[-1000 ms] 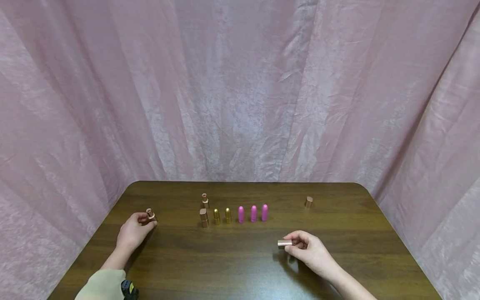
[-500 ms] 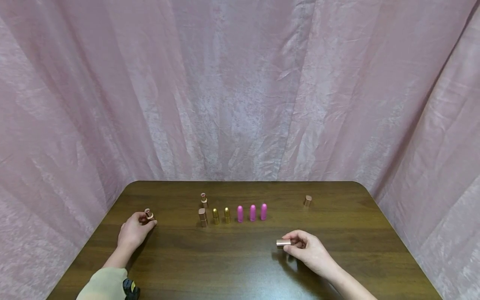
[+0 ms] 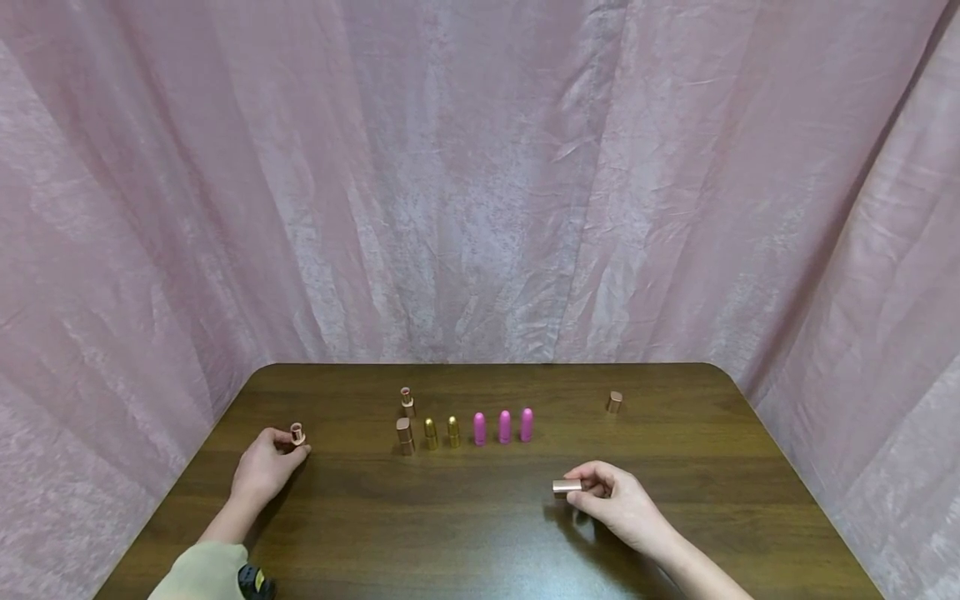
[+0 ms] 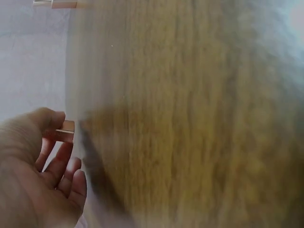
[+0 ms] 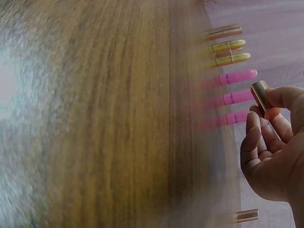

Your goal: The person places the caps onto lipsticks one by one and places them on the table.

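Note:
At the table's left, my left hand (image 3: 262,468) pinches an uncapped rose-gold lipstick tube (image 3: 297,434) between thumb and fingertips. Its open round top faces up and a little towards me. The left wrist view shows part of that tube (image 4: 68,131), with the fingers covering the rest. Over the right front of the table, my right hand (image 3: 621,505) pinches a rose-gold lipstick cap (image 3: 566,486), which lies sideways in the fingers and points left. The right wrist view shows this cap (image 5: 261,96) between thumb and fingers.
Along the middle stand a second uncapped tube (image 3: 407,403), a capped rose-gold lipstick (image 3: 405,437), two gold bullet-shaped lipsticks (image 3: 431,434) and three pink ones (image 3: 504,427). Another rose-gold cap (image 3: 615,402) stands at the back right. Pink curtains hang behind the wooden table (image 3: 420,533).
My left hand has lowered slightly and tipped the uncapped tube, so its open top shows more. My right hand keeps hold of the lipstick cap in nearly the same place.

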`<state>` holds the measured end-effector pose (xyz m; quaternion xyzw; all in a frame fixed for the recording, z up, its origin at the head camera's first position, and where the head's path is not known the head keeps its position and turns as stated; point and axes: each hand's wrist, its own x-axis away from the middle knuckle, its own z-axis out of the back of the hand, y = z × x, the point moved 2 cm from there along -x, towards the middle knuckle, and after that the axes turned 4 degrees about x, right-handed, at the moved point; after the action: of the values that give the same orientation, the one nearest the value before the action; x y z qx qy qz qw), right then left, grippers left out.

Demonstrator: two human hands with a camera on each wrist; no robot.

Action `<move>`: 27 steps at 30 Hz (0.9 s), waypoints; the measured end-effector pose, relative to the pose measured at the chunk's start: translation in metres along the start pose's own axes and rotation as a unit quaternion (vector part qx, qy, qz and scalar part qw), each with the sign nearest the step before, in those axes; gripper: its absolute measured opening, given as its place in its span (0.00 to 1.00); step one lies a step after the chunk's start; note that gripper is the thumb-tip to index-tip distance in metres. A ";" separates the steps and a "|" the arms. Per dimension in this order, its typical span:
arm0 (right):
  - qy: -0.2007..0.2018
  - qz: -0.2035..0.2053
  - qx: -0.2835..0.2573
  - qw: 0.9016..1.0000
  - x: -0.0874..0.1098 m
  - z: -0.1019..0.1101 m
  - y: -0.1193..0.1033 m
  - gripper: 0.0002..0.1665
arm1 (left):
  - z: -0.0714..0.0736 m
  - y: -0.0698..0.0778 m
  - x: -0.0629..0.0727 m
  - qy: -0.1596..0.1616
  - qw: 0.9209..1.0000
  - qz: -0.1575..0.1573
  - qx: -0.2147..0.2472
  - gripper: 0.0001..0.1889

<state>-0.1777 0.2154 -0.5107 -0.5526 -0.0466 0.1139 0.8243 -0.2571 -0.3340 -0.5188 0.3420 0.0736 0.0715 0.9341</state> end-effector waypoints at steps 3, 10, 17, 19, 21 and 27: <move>0.002 -0.005 0.000 1.000 0.000 0.000 0.000 0.17 | 0.001 0.001 0.005 -0.011 1.000 -0.017 0.001 0.20; 0.003 -0.003 -0.002 1.000 0.001 0.002 0.000 0.17 | 0.003 0.021 0.024 -0.030 0.996 -0.083 0.005 0.13; 0.005 -0.004 0.002 1.000 0.000 0.001 -0.001 0.17 | -0.003 0.052 0.046 -0.029 0.985 -0.169 0.006 0.10; 0.005 -0.005 0.000 1.000 0.000 0.001 -0.001 0.17 | -0.006 0.063 0.053 -0.029 0.980 -0.195 0.003 0.10; 0.006 -0.005 0.002 1.000 0.000 0.001 -0.001 0.17 | -0.010 0.073 0.059 -0.027 0.975 -0.222 0.001 0.11; 0.008 -0.004 0.012 1.000 -0.003 0.002 -0.006 0.17 | -0.025 0.100 0.072 -0.036 0.956 -0.291 -0.006 0.15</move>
<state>-0.1798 0.2145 -0.5048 -0.5434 -0.0410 0.1072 0.8316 -0.1999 -0.2293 -0.4786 0.3026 0.1356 -0.2151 0.9186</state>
